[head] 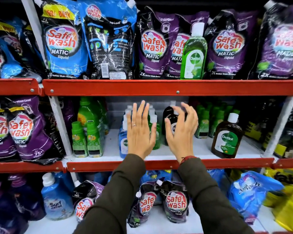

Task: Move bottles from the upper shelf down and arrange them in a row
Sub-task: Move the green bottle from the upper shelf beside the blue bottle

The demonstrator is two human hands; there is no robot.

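Observation:
A green Dettol bottle (194, 53) with a white cap stands on the upper shelf (159, 87), in front of purple pouches. On the middle shelf (201, 149) several Dettol bottles stand in a group: a blue one (123, 141), a green one (156, 132) and a dark brown one (170, 119), partly hidden by my hands. Another brown Dettol bottle (227, 137) stands apart to the right. My left hand (139, 130) is flat and open in front of the group. My right hand (181, 130) is open with curled fingers, holding nothing.
Safe Wash pouches (63, 41) fill the upper shelf. Small green bottles (86, 139) stand left on the middle shelf, more green bottles (210, 120) at the back right. White uprights (61, 125) divide the bays. Pouches and a Surf bottle (56, 200) sit on the lowest shelf.

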